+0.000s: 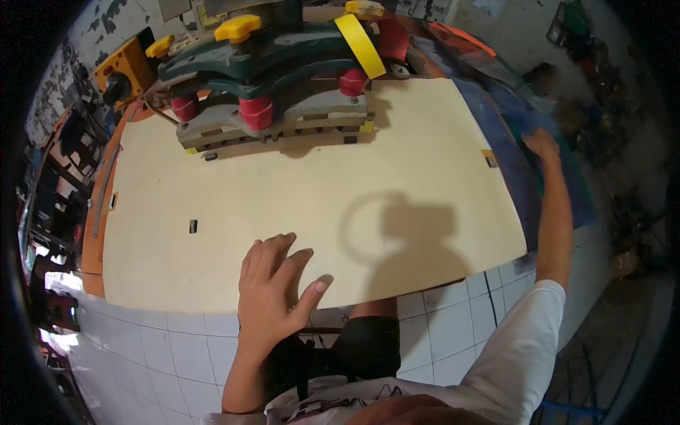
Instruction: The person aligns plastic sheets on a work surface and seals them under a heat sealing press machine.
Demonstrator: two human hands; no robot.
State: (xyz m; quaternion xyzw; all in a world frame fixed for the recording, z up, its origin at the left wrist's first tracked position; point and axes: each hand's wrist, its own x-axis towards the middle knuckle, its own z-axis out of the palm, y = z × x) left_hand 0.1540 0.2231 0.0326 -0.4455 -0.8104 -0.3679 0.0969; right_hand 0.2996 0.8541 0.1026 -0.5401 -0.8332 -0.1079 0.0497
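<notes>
My left hand (275,287) is raised at the front edge of the cream board (304,191), with its fingers spread and nothing in it. Off to the right, my right hand (542,144) reaches over blue and green sheet material (520,127) beside the board. Its fingers are blurred, and whether they hold anything is unclear. A green machine press (276,71) with red mounts and yellow knobs stands over the back of the board. Small dark slots mark the board, one (193,226) at the left and another (490,162) near the right edge.
A yellow tape ring (360,46) leans on the machine. The yellow control box (126,71) with a black knob is at the back left. White floor tiles (170,340) lie below the table. Clutter (623,262) shows at the far right.
</notes>
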